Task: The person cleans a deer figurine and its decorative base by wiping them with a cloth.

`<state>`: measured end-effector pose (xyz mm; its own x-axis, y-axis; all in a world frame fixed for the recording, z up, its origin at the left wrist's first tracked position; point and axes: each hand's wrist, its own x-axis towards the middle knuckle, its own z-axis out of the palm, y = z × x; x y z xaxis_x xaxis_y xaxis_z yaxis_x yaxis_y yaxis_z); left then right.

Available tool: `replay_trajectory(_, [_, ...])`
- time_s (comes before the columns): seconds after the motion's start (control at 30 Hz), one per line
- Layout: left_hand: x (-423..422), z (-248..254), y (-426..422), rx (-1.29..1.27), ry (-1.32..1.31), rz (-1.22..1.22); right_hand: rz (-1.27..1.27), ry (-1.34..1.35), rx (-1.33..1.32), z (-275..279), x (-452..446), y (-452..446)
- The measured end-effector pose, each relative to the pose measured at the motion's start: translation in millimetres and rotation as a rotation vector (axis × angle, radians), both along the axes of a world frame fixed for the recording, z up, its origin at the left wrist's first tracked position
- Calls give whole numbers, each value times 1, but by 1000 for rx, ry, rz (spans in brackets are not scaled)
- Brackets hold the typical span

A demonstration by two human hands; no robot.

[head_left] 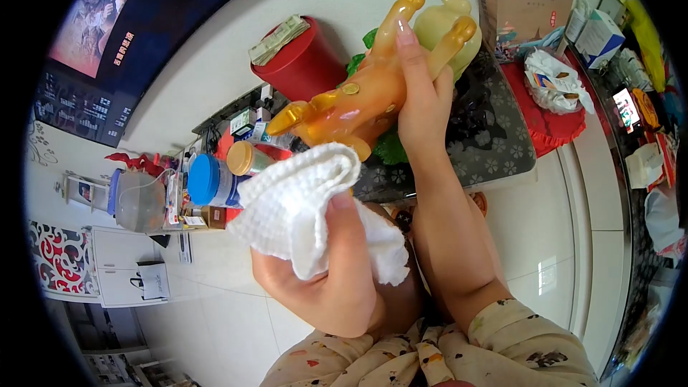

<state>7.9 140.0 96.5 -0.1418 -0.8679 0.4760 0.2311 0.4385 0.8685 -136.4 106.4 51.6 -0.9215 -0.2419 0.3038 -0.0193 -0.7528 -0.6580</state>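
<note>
My left hand (pixel 322 294) is closed on a folded white waffle-textured cloth (pixel 287 208), thumb pressed on top. Directly beyond it, the cloth's upper edge overlaps the near end of a glossy amber animal figurine (pixel 358 100). Gold tips and small gold coin shapes show on this translucent figurine, which lies tilted. My right hand (pixel 423 93) grips it at the upper right by a leg-like part, with some fingers hidden behind. Beside that hand is a pale yellow-green rounded piece (pixel 455 36); green leaf shapes (pixel 390 147) show beneath. Whether these pieces join the figurine, I cannot tell.
A dark flower-patterned tabletop (pixel 502 122) lies beneath. Nearby stand a red bin (pixel 290 61) with banknotes on it, a blue-lidded jar (pixel 208 179) and a yellow-lidded jar (pixel 245 158). A paper bag (pixel 527 3) and a plastic-wrapped bundle (pixel 555 82) are at right.
</note>
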Motion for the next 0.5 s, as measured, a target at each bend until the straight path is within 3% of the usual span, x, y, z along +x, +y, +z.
replay_trajectory(0.1, [10,4,-7,51,-147,-58,2,-13,-10,0,0,0])
replay_trajectory(0.27, [17,-6,-33,-233,-169,-205,-13,-16,9,-3,-1,-2])
replay_trajectory(0.5, [21,-2,-44,-339,-185,-392,-85,48,20,-3,-1,-1])
